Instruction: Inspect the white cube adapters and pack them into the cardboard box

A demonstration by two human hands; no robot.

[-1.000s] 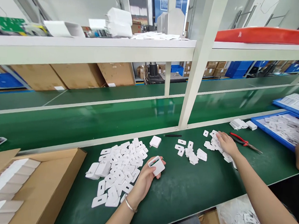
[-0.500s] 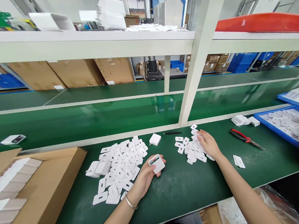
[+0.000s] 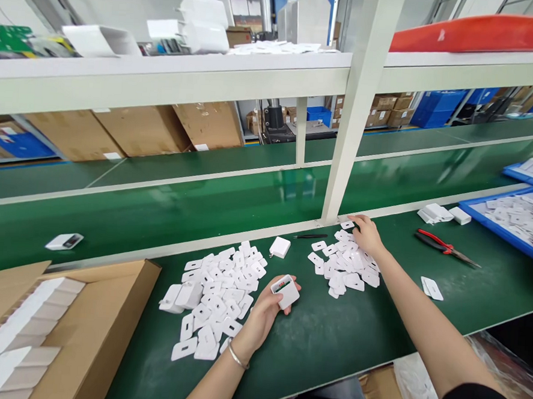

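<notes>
My left hand [image 3: 266, 311] holds a white charger housing [image 3: 287, 291], its open end facing up and showing a green circuit board and a bit of red inside. My right hand [image 3: 367, 236] reaches to the far edge of a loose pile of white slotted cover plates [image 3: 350, 268]. Its thumb and forefinger close on the edge of one cover plate [image 3: 347, 225] near the post's foot. Left of my left hand spreads a larger heap of such plates [image 3: 217, 299], with two white housings [image 3: 181, 296] beside it. Another white charger [image 3: 280, 247] sits behind, near black tweezers [image 3: 310, 236].
A cardboard box [image 3: 105, 322] with white dividers stands at left. Red-handled pliers [image 3: 446, 248] lie at right, near two plates [image 3: 431, 288] and a blue tray [image 3: 469, 207] of white parts. A post [image 3: 365, 109] and shelf rise behind. Someone's hand shows at the right edge.
My right hand has moved from the pile's right side to its far end, onto a cover plate. A white unit on the green conveyor has travelled right. My left hand keeps its hold.
</notes>
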